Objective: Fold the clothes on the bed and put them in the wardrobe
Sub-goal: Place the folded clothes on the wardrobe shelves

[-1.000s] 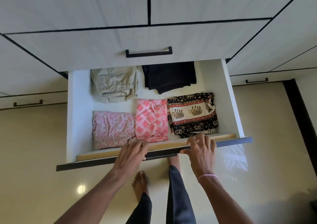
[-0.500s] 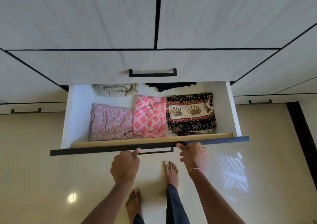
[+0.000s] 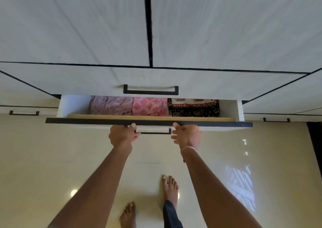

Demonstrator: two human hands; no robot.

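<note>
The wardrobe drawer (image 3: pixel 87 120) stands only slightly out, and a narrow strip of its inside shows. Three folded garments lie in that strip: a pale pink floral one (image 3: pixel 109 105) on the left, a pink diamond-print one (image 3: pixel 149 105) in the middle, and a black elephant-print one (image 3: pixel 193 108) on the right. My left hand (image 3: pixel 122 135) grips the drawer front at the left end of its black handle (image 3: pixel 155 132), thumb on the top edge. My right hand (image 3: pixel 187 134) rests against the front by the handle's right end, fingers apart. The drawer's back row is hidden.
A closed drawer with a black handle (image 3: pixel 150 90) sits just above the open one, under tall wardrobe doors. Low drawers with handles (image 3: pixel 24 113) (image 3: pixel 276 120) flank it. My bare feet (image 3: pixel 169 189) (image 3: pixel 128 213) stand on the glossy cream floor.
The drawer has slid far into the wardrobe, hiding the beige and black garments at the back. Both hands moved from its top edge down to the front by the handle.
</note>
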